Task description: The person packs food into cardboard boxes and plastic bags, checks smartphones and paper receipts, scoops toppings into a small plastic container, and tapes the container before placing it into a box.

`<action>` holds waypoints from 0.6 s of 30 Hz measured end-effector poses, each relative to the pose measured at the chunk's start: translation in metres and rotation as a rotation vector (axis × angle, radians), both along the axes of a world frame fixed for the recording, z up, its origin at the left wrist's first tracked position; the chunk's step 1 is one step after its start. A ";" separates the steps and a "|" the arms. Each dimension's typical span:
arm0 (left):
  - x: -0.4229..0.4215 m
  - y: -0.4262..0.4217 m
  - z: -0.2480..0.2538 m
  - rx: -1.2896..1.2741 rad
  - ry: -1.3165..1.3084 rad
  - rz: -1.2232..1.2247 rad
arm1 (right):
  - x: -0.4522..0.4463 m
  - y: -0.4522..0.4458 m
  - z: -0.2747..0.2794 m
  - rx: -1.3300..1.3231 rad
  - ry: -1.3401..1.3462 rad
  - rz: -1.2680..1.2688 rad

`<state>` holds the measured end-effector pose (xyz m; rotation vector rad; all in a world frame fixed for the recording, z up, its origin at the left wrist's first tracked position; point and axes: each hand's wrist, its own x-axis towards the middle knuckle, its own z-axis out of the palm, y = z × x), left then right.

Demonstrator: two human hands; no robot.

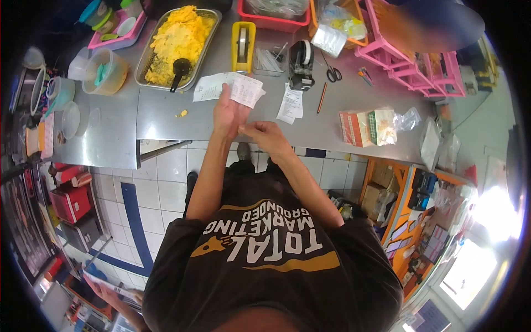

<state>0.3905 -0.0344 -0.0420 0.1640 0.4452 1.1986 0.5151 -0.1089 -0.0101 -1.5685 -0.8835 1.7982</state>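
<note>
My left hand [230,115] is closed on several printed paper receipts [247,91], thumb on top, above the near part of the metal table. One longer receipt [207,88] spreads out to the left of the thumb. Close to my left wrist is my right hand [267,136], its fingers bent and pinched together; whether anything small sits between them cannot be made out. More receipts [290,104] lie on the table to the right. Behind my hands stand a yellow tape dispenser [243,47] and a black tape dispenser [302,63].
A metal tray [145,72] of yellow food with a black scoop [180,69] is at the back left. Scissors [332,72], a pencil [322,98], paper packets [368,127] and pink baskets [409,69] lie rightward. Another person's hand [105,292] shows at lower left.
</note>
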 end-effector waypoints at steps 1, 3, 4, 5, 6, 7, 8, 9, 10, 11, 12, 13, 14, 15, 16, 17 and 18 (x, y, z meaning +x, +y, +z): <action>-0.003 0.000 -0.001 -0.001 0.003 -0.021 | 0.000 0.001 -0.002 -0.001 0.003 -0.021; -0.008 0.001 0.002 -0.162 0.190 -0.020 | -0.001 0.004 0.000 -0.055 -0.079 0.058; -0.013 0.002 0.001 -0.163 0.197 -0.045 | -0.003 0.003 -0.003 -0.060 -0.072 0.032; -0.018 0.005 -0.001 -0.140 0.210 -0.061 | -0.007 0.002 -0.008 -0.007 -0.060 0.021; -0.022 0.007 0.000 -0.116 0.222 -0.077 | -0.010 0.001 -0.010 0.046 -0.050 0.009; -0.024 0.008 0.000 -0.097 0.229 -0.104 | -0.012 0.000 -0.011 0.043 -0.044 -0.018; -0.025 0.010 0.000 -0.096 0.237 -0.129 | -0.014 -0.001 -0.011 0.063 -0.039 -0.008; -0.026 0.011 0.001 -0.099 0.335 -0.137 | -0.016 -0.002 -0.011 0.082 -0.033 0.005; -0.027 0.012 0.001 -0.098 0.432 -0.140 | -0.019 -0.003 -0.017 0.082 -0.028 -0.013; -0.027 0.013 0.002 -0.094 0.439 -0.153 | -0.023 -0.004 -0.021 0.145 0.003 -0.018; -0.028 0.013 0.003 -0.123 0.484 -0.150 | -0.024 -0.005 -0.026 0.209 0.035 -0.020; -0.028 0.014 0.004 -0.148 0.530 -0.140 | -0.018 -0.006 -0.030 0.214 0.041 -0.023; -0.028 0.016 0.004 -0.142 0.538 -0.137 | -0.010 -0.006 -0.025 0.204 -0.078 0.106; -0.030 0.017 0.002 -0.145 0.549 -0.153 | -0.002 -0.007 -0.024 0.193 -0.196 0.238; -0.033 0.017 0.000 -0.149 0.559 -0.166 | 0.007 -0.008 -0.032 0.200 -0.188 0.244; -0.034 0.016 0.000 -0.145 0.565 -0.152 | 0.016 -0.007 -0.048 0.221 -0.345 0.052; -0.034 0.015 0.000 -0.140 0.584 -0.152 | 0.021 -0.001 -0.057 0.242 -0.498 -0.142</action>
